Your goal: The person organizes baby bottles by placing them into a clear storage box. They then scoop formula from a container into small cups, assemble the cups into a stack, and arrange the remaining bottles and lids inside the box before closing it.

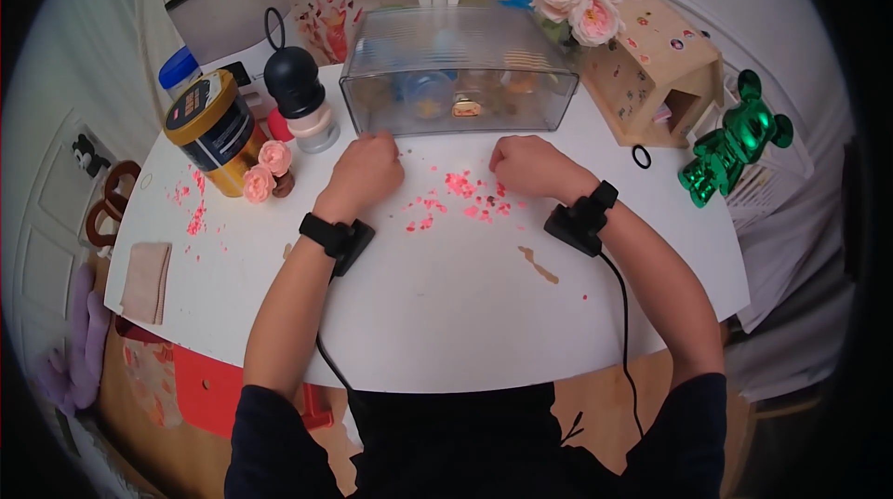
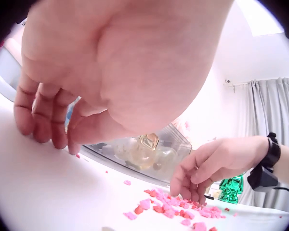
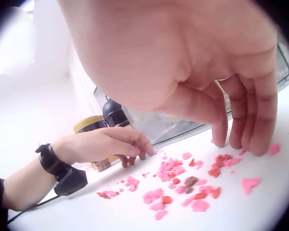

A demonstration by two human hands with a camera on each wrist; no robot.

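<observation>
Small pink and red pieces (image 1: 460,185) lie scattered on the white table (image 1: 437,313) between the two hands. My left hand (image 1: 366,173) is left of them, near the clear box; in the left wrist view its fingers (image 2: 42,126) bend down, their tips on the tabletop. At the pieces' right side, my right hand (image 1: 539,169) rests its bent fingers (image 3: 253,122) on the table, with pieces (image 3: 221,161) beside the tips. Neither hand visibly holds anything. A few brown bits (image 3: 190,182) lie among the pink ones.
Behind the hands stands a clear lidded box (image 1: 456,80). At left are a gold-lidded tub (image 1: 219,132), a black-topped bottle (image 1: 294,85), pink flowers (image 1: 259,183), more pink pieces (image 1: 197,206) and a folded cloth (image 1: 146,283). A wooden house (image 1: 646,62) and green bear figure (image 1: 735,141) stand right.
</observation>
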